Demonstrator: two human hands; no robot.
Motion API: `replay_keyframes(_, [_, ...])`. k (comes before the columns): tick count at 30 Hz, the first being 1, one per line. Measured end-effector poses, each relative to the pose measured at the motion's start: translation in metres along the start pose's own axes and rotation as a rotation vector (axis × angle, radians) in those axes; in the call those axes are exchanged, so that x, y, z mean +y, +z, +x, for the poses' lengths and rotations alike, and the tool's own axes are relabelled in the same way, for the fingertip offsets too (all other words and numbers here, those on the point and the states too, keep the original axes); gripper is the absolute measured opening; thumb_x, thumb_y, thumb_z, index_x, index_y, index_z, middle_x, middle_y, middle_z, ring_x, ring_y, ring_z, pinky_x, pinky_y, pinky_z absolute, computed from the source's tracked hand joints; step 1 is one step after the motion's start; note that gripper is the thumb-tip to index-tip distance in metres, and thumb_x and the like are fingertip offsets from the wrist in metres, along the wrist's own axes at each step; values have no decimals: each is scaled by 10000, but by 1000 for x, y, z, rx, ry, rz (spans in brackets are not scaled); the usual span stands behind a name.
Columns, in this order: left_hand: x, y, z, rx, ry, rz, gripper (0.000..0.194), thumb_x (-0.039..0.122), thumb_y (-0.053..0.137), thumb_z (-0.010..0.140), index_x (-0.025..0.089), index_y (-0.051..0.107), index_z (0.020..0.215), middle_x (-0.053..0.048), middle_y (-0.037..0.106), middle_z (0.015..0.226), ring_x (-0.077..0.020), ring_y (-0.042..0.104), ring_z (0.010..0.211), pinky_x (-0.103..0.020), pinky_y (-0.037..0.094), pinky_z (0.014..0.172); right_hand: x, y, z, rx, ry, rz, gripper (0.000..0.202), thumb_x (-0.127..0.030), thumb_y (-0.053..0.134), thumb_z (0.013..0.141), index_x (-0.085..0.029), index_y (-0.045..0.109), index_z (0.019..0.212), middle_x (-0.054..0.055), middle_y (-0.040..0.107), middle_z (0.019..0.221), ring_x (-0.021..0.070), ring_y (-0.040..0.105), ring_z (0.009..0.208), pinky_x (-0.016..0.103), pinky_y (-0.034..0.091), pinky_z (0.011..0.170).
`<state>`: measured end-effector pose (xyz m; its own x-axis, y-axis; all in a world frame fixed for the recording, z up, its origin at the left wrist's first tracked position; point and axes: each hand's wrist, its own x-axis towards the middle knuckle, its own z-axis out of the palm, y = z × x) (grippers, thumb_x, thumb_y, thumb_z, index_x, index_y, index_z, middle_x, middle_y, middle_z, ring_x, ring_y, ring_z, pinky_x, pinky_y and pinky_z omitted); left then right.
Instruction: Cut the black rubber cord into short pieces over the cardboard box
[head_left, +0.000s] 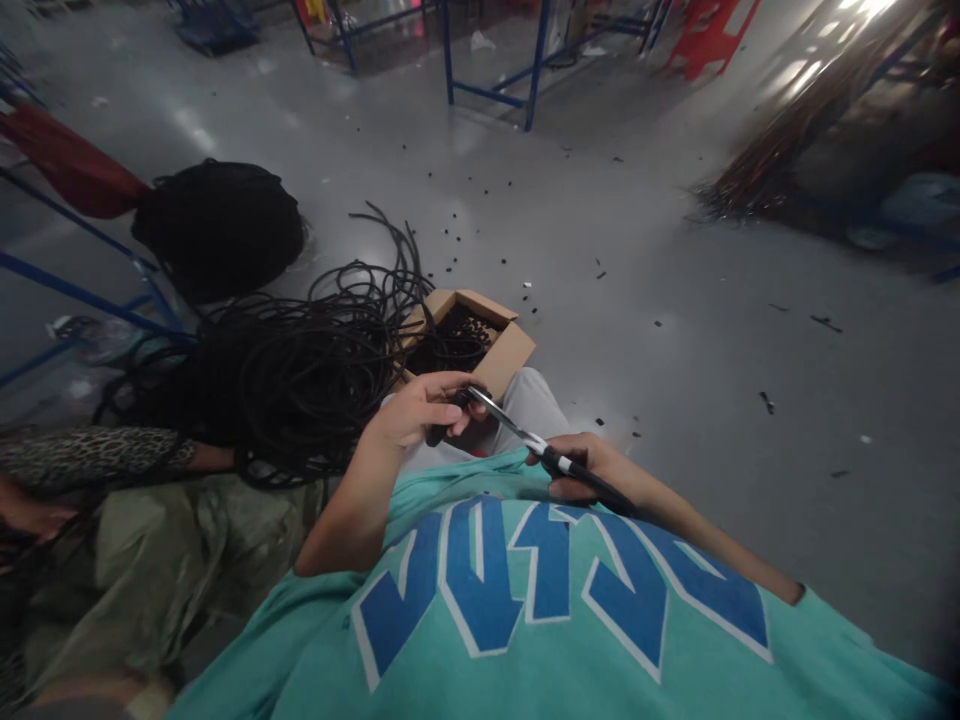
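My left hand (427,408) is closed around a short black piece (439,430) that looks like rubber tube or cord, above my lap. Most of that piece is covered by my fingers. In my right hand (585,462) is a pair of shears with silver blades (506,418) and black handles (600,486). The blade tips touch the black piece at my left fingertips. Just beyond my hands, an open cardboard box (514,358) holds many small black cut pieces (469,330). Black tubing (315,360) lies in a tangled heap left of the box.
A large black coil (217,225) lies on the floor at the back left. Beside me on the left is a person with a leopard-print sleeve (90,455). Small black scraps litter the grey floor (637,250). Blue metal frames (491,95) and a red stool (709,35) stand farther off.
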<state>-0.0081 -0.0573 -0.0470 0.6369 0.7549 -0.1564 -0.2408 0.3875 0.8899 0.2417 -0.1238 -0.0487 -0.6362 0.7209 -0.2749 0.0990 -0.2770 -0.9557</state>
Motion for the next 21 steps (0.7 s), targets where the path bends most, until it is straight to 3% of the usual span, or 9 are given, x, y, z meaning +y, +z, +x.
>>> replay_keyframes(3, [-2,5,1,60,13,6,421,237,735,571,101,655,961,-82,659,780,-97,551,494,-202,400,438,6,-2,0,51,32,62,380,-356,705,623,-112,618,900,-69,416,534,37,347,411,177,265,389])
replay_keyframes(7, [-4,0,14,237,44,43,413,221,725,583,101,638,968,-77,656,788,-80,542,494,-205,401,459,18,-4,2,139,88,169,454,-372,704,629,-111,586,980,-89,397,490,43,369,349,179,274,345])
replay_keyframes(11, [6,-35,63,393,155,167,518,253,707,621,114,556,1097,-54,637,781,-98,580,533,-214,432,497,28,-3,2,204,125,181,499,-351,724,600,-101,579,1006,-97,397,460,52,390,334,182,292,339])
replay_keyframes(13, [13,-57,96,482,156,278,632,244,646,703,156,395,1277,-2,604,670,-98,571,486,-209,419,480,29,-2,1,241,148,177,516,-350,729,591,-99,577,1016,-101,390,447,56,389,334,184,293,337])
replay_keyframes(15, [18,-76,124,608,98,388,662,182,590,758,158,270,1338,47,556,572,-69,505,395,-180,364,440,29,-1,-1,265,160,167,517,-348,732,590,-106,578,1020,-103,383,447,54,379,336,185,290,339])
replay_keyframes(18, [17,-89,140,700,80,421,413,145,548,790,74,418,1176,46,524,531,-41,422,346,-168,298,406,30,0,-7,276,165,137,493,-349,734,600,-131,584,1017,-95,397,449,59,376,341,198,296,349])
replay_keyframes(21, [9,-85,129,657,100,387,151,174,537,796,71,534,907,10,537,576,-36,425,381,-175,306,407,34,-2,-12,273,162,134,476,-410,710,633,-162,592,1021,-72,420,441,84,390,342,227,304,348])
